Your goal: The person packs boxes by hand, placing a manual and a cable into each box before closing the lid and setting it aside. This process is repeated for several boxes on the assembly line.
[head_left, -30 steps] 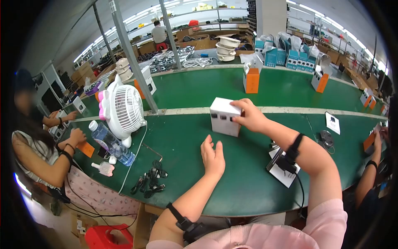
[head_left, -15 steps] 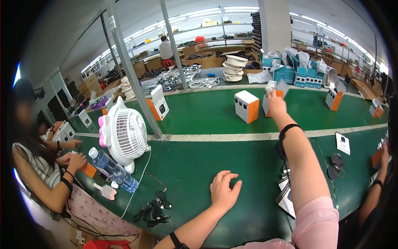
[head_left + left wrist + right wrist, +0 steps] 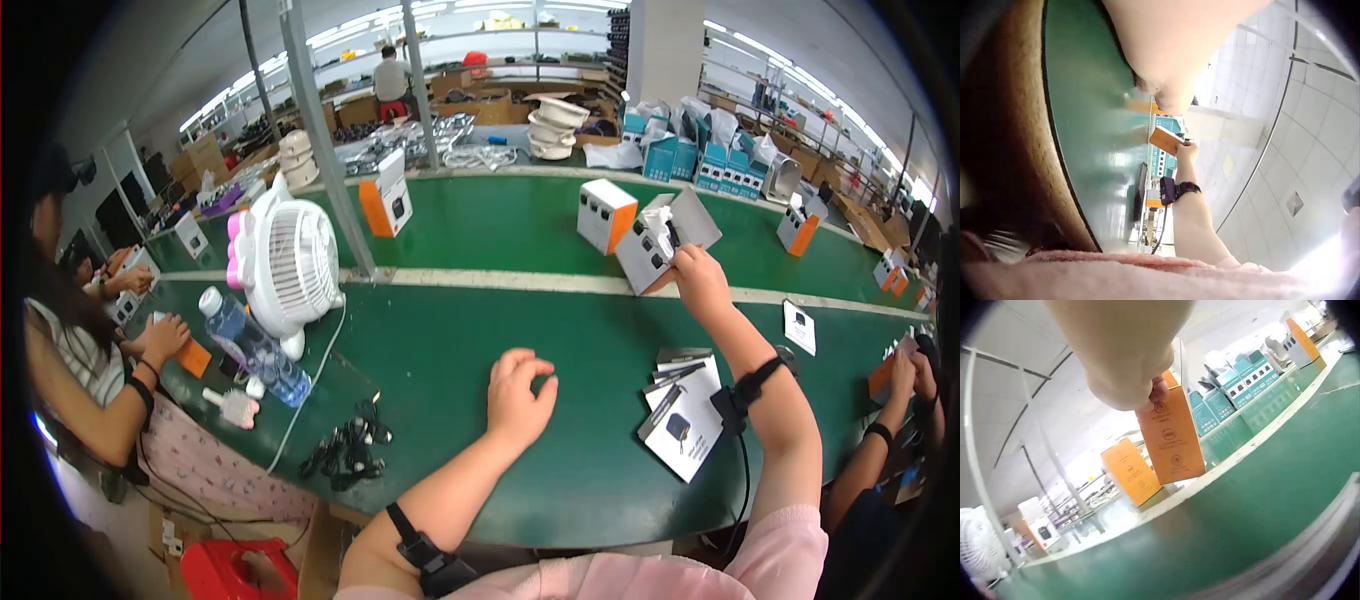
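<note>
My right hand point(image 3: 703, 285) pinches the upper edge of a white and orange box point(image 3: 640, 262) whose lid flap stands up. The box leans over the pale divider strip, with white wrapping and something dark showing in its open top. From the right wrist view, the orange side point(image 3: 1172, 440) with printed round icons faces me, fingertips at its top edge. Just behind it stands a closed white and orange box point(image 3: 606, 215). My left hand point(image 3: 520, 400) holds nothing, its fingers loosely bent low over the near green table point(image 3: 430, 330).
Printed booklets point(image 3: 685, 425) lie fanned under my right forearm. To the left are a white fan point(image 3: 290, 260), a water bottle point(image 3: 255, 345), a brush point(image 3: 235, 408) and bundled black cables point(image 3: 348, 450). Another opened box point(image 3: 387, 200) stands beyond the metal post point(image 3: 330, 150). People work on both sides.
The right hand first set the closed box down on the far green surface. It then took the opened box beside it and has drawn it back toward me. The left hand stayed low over the table.
</note>
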Available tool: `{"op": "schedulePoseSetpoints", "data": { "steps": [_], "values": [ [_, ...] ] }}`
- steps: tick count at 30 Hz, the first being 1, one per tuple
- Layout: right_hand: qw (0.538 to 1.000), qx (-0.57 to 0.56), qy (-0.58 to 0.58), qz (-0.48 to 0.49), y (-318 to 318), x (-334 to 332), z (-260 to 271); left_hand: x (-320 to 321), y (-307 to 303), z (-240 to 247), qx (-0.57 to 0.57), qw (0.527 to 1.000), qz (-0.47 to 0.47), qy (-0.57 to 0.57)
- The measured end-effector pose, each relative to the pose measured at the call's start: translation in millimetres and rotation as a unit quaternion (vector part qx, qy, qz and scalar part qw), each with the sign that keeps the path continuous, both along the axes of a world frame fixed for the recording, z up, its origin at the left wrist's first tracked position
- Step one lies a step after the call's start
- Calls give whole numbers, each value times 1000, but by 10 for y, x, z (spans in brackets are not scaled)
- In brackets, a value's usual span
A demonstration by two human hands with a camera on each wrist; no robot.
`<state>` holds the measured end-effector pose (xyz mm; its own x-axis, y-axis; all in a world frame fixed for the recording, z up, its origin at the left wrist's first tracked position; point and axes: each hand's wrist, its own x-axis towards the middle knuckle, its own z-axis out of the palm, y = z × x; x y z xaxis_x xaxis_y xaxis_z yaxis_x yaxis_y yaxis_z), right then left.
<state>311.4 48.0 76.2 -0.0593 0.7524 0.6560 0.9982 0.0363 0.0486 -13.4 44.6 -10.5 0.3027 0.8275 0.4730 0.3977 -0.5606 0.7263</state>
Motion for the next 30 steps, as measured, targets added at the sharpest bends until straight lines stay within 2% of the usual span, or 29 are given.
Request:
{"op": "schedulePoseSetpoints", "data": {
  "steps": [1,2,3,5,7,9,10,11,13,14,15,16,17,18,19,22,24,27,29,30],
  "values": [
    [998,7,15,59,-175,-194,52,-15,21,2,50,998,-7,-47],
    [998,-6,19,65,-320,-356,51,-35,24,65,84,995,3,-55],
    [993,-2,-6,121,-452,-520,39,-59,29,151,118,991,14,-60],
    [975,-24,-77,206,-737,-870,86,-128,19,320,151,983,25,-107],
    [962,-40,-68,262,-945,-1076,129,-182,-2,370,140,981,11,-134],
    [949,-54,-68,303,-1099,-1189,194,-184,-59,389,25,980,-34,-193],
    [935,-63,-75,341,-1165,-1237,214,-203,-36,341,-21,964,-105,-242],
    [936,-64,-70,340,-1215,-1292,228,-221,-79,359,-76,932,-194,-297],
    [933,-15,-30,358,-1311,-1384,239,-276,-220,472,-156,903,-251,-311],
    [934,6,-23,356,-1374,-1375,238,-282,-251,467,-158,903,-255,-307],
    [936,7,-18,351,-1452,-1364,195,-293,-288,447,-207,870,-272,-356],
    [958,44,35,281,-1542,-1339,143,-298,-313,432,-255,831,-287,-403],
    [971,79,86,209,-1635,-1295,84,-307,-325,431,-259,830,-288,-401],
    [979,-18,157,132,-1758,-1199,11,-333,-342,433,-283,806,-314,-415],
    [978,-22,160,129,-1811,-1175,-34,-354,-355,433,-307,779,-338,-429],
    [959,-251,124,-50,-1960,-1097,-230,-349,-407,466,-293,776,-346,-439],
    [959,-252,119,-47,-2003,-1060,-329,-343,-406,479,-281,770,-349,-455],
    [955,-259,135,-45,-2022,-1042,-388,-386,-396,461,-295,779,-358,-421],
    [960,-254,114,-41,-2033,-1011,-426,-410,-404,466,-277,774,-397,-408],
    [959,-255,118,-41,-2052,-1056,-397,-414,-430,513,-296,744,-416,-431]
  ]
}}
